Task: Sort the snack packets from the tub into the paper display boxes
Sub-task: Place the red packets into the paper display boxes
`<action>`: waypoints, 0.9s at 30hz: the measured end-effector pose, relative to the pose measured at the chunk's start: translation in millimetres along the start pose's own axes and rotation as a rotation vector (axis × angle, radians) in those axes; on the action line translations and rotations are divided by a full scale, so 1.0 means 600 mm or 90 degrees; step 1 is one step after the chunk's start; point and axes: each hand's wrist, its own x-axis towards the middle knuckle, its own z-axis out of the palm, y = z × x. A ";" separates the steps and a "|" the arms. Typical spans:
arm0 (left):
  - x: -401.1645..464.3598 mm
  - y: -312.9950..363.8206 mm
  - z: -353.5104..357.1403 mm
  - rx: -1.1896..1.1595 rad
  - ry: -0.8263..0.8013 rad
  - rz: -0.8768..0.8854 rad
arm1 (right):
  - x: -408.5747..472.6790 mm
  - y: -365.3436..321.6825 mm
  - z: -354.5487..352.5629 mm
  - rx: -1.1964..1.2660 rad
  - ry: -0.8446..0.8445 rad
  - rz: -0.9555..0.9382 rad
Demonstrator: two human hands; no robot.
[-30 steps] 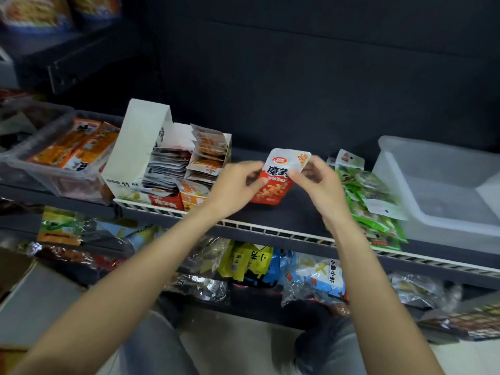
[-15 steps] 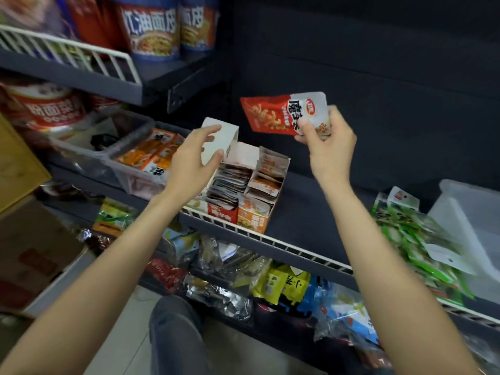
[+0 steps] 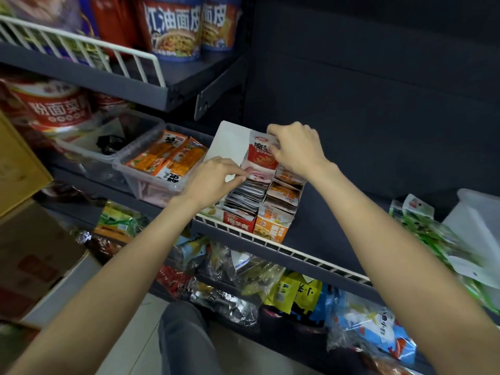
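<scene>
My right hand (image 3: pixel 296 148) pinches the top of a red and white snack packet (image 3: pixel 261 155) standing upright at the back of the red paper display box (image 3: pixel 239 219). My left hand (image 3: pixel 213 180) presses its fingertips on the row of packets (image 3: pixel 244 194) in that box, just in front of the held packet. An orange display box (image 3: pixel 272 228) with orange packets stands right beside it. The box's white raised lid (image 3: pixel 227 142) leans at the back. A white tub (image 3: pixel 476 215) sits at the far right of the shelf.
A clear tub of orange packets (image 3: pixel 162 163) sits left of the boxes, and green packets (image 3: pixel 422 234) lie at the right. A white wire rail (image 3: pixel 297 255) edges the shelf. Noodle tubs (image 3: pixel 173 25) stand on the shelf above; bagged snacks fill the shelf below.
My right hand brought the red packet down from mid-air into the back of the red box. My left hand moved from the white lid onto the row of packets.
</scene>
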 end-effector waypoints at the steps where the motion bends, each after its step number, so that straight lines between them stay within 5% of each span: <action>1: -0.001 -0.003 0.003 -0.010 0.003 -0.004 | -0.001 -0.003 0.005 -0.020 -0.010 -0.002; 14: 0.008 -0.002 0.000 -0.065 0.098 -0.142 | -0.007 -0.008 0.038 -0.045 -0.324 -0.066; 27: -0.007 0.019 -0.010 -0.184 0.017 -0.223 | -0.040 -0.018 0.046 -0.023 -0.299 -0.074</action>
